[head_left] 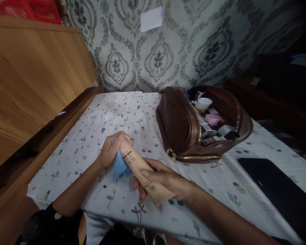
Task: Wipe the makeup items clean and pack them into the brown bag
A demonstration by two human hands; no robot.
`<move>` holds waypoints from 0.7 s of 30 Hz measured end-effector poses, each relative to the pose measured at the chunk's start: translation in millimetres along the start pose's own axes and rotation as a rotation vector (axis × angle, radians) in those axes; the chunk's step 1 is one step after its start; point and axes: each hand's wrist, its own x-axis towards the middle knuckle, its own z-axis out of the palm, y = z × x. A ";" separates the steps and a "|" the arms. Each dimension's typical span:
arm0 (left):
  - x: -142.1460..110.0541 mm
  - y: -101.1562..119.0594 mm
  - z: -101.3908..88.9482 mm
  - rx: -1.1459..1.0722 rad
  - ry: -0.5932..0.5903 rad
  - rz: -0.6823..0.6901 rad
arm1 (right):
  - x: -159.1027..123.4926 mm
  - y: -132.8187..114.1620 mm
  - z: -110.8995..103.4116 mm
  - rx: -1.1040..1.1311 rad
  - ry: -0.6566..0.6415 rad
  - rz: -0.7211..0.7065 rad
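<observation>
A beige squeeze tube (135, 162) with dark printing lies slanted across my two hands, above the patterned tablecloth. My right hand (165, 178) is wrapped round its lower part, near the flat crimped end. At the tube's other end my left hand (112, 148) is closed over the tip with a blue cloth (120, 166) in its fingers. The cloth hangs down beside the tube, and the tip itself is hidden under the hand. To the right stands a brown toiletry bag (177, 122), unzipped, with several cosmetic items in it, among them a white cup-shaped one (203, 104) and a pink one (213, 119).
A black flat device (272, 190) lies on the white printed tablecloth (117, 109) at the right. Along the left side runs a wooden panel (38, 64), with a red plastic basket (28, 10) on top. The patterned wall (153, 58) closes off the back.
</observation>
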 end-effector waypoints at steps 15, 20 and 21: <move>-12.9 5.6 35.0 -0.151 -0.021 -0.219 | -0.9 3.3 6.6 -0.402 0.243 -0.104; -17.3 7.2 43.6 -0.394 -0.341 -0.281 | 1.0 1.1 2.3 -0.676 0.347 -0.244; -16.4 8.8 42.4 -0.402 -0.343 -0.276 | 1.9 0.2 1.0 -0.693 0.335 -0.229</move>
